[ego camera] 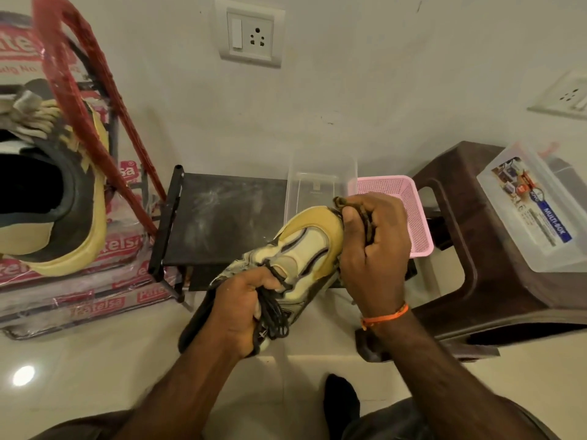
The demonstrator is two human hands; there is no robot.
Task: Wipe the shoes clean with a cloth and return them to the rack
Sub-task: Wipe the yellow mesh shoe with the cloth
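A yellow and dark sneaker (305, 249) is held in the air over the black shoe rack (222, 217), toe pointing up and right. My left hand (241, 309) grips it at the laces and tongue. My right hand (374, 246) grips a dark cloth (365, 217) bunched against the shoe's toe. The matching second sneaker (54, 198) lies at the far left on stacked packages, its opening facing me.
A clear plastic box (320, 182) and a pink mesh basket (409, 211) stand on the rack's right end. A brown plastic stool (476, 242) with a lidded multi-box (533, 204) stands to the right. A red frame (89, 100) leans at left. Wall sockets (251, 33) are ahead.
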